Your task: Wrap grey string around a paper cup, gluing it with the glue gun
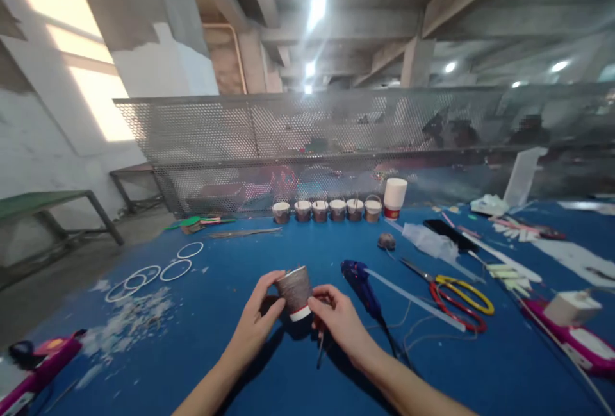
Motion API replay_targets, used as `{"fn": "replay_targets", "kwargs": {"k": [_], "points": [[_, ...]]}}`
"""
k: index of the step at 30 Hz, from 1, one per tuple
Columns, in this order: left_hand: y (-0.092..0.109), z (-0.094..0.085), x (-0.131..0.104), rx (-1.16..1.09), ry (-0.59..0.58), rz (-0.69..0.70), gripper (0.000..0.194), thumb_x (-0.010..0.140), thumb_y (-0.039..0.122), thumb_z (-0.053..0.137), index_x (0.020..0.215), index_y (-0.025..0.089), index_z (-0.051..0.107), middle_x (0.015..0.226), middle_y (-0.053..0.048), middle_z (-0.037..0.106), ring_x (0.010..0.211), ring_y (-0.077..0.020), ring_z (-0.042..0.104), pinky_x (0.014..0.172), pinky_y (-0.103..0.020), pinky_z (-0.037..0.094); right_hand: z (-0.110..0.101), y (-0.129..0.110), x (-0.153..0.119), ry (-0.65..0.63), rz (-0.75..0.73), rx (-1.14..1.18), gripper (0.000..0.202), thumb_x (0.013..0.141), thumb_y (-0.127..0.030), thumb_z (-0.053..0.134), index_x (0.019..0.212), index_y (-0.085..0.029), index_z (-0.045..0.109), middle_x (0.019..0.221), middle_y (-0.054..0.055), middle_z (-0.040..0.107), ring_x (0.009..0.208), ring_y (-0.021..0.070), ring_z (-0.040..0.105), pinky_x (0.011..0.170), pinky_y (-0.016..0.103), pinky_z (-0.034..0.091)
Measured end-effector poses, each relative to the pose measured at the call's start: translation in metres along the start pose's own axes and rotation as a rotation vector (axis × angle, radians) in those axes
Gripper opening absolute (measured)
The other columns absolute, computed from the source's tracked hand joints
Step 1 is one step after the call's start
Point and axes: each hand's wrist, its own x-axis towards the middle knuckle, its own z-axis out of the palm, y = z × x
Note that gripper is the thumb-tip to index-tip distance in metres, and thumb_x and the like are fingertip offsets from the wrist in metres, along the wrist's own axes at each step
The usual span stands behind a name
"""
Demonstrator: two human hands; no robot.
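Note:
A paper cup (295, 289) wrapped in brown-grey cord is held tilted above the blue table, with a red and white band bare at its lower end. My left hand (259, 313) grips its left side, thumb in front. On the right side, my right hand (336, 316) has its fingers closed at the cup's lower edge, the thumb touching it. A thin dark strand (320, 349) hangs below the right hand. Just right of that hand lies a blue glue gun (361, 284). Farther off sits a small ball of cord (385, 241).
Several small cord-wrapped buckets (337, 211) line the back beside a stack of white cups (395, 195). Scissors (451, 294), a phone (449, 235) and a magenta power strip (571, 339) lie right. White rings (176, 269) and scraps (134, 320) lie left. A mesh screen (250, 147) stands behind.

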Motion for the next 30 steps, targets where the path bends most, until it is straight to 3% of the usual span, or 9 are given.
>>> {"fn": "replay_targets", "kwargs": {"k": [9, 13, 20, 30], "points": [[-0.019, 0.005, 0.006, 0.094, 0.064, 0.075, 0.035, 0.07, 0.023, 0.058, 0.104, 0.022, 0.067, 0.111, -0.011, 0.068, 0.103, -0.0271, 0.064, 0.081, -0.039, 0.056, -0.003, 0.017, 0.019, 0.036, -0.134, -0.216, 0.038, 0.067, -0.051, 0.068, 0.082, -0.019, 0.055, 0.067, -0.001, 0.058, 0.042, 0.0091, 0.044, 0.042, 0.023, 0.035], [-0.02, 0.007, 0.007, 0.119, 0.071, 0.097, 0.035, 0.068, 0.027, 0.062, 0.102, 0.022, 0.065, 0.108, -0.011, 0.069, 0.099, -0.0275, 0.066, 0.078, -0.039, 0.057, -0.002, 0.017, 0.02, 0.041, -0.127, -0.227, 0.042, 0.065, -0.055, 0.069, 0.082, -0.02, 0.054, 0.066, -0.002, 0.056, 0.042, 0.0084, 0.041, 0.042, 0.023, 0.034], [-0.02, 0.014, 0.005, 0.221, 0.054, 0.152, 0.045, 0.063, 0.029, 0.07, 0.107, 0.022, 0.062, 0.107, -0.01, 0.068, 0.102, -0.0296, 0.063, 0.089, -0.047, 0.051, -0.005, 0.017, 0.018, 0.01, -0.129, -0.276, 0.041, 0.068, -0.054, 0.067, 0.085, -0.019, 0.053, 0.063, -0.004, 0.054, 0.042, 0.0084, 0.041, 0.041, 0.022, 0.034], [-0.036, 0.028, 0.006, 0.13, 0.07, 0.08, 0.041, 0.06, 0.031, 0.071, 0.099, 0.022, 0.061, 0.1, -0.008, 0.064, 0.097, -0.029, 0.062, 0.086, -0.048, 0.051, -0.012, 0.013, 0.015, 0.001, -0.071, -0.352, 0.034, 0.072, -0.046, 0.066, 0.086, -0.019, 0.051, 0.051, -0.009, 0.048, 0.042, 0.0088, 0.043, 0.044, 0.021, 0.035]]}}
